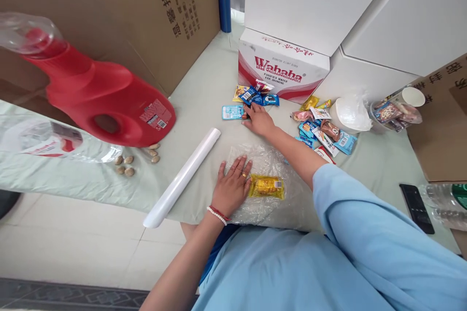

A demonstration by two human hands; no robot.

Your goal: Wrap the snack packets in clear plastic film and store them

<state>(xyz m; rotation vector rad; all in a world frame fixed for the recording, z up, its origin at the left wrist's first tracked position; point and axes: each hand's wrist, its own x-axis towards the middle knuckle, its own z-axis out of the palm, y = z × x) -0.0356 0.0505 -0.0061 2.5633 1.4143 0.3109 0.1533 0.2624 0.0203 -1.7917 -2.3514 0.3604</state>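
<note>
My left hand (pixel 233 182) lies flat with fingers spread on a clear plastic bag (pixel 233 209), just left of a yellow snack packet (pixel 266 186) lying on it. My right hand (pixel 258 119) reaches forward, its fingers curled around something small and dark reddish-brown, mostly hidden. Beside those fingertips lies a light blue flat packet (pixel 232 112). Just beyond them sits a small pile with a dark blue snack packet (pixel 250 95), a blue packet (pixel 270 100) and a yellow packet (pixel 240 92). A white roll (pixel 182 177) lies diagonally left of my left hand.
A red detergent bottle (pixel 109 87) and several nuts (pixel 124 165) are on the left. A Wahaha box (pixel 280 65) stands at the back. On the right are more wrapped snacks (pixel 324 131), a white bowl (pixel 346 114), a plastic tub (pixel 396 114) and a black phone (pixel 416 208).
</note>
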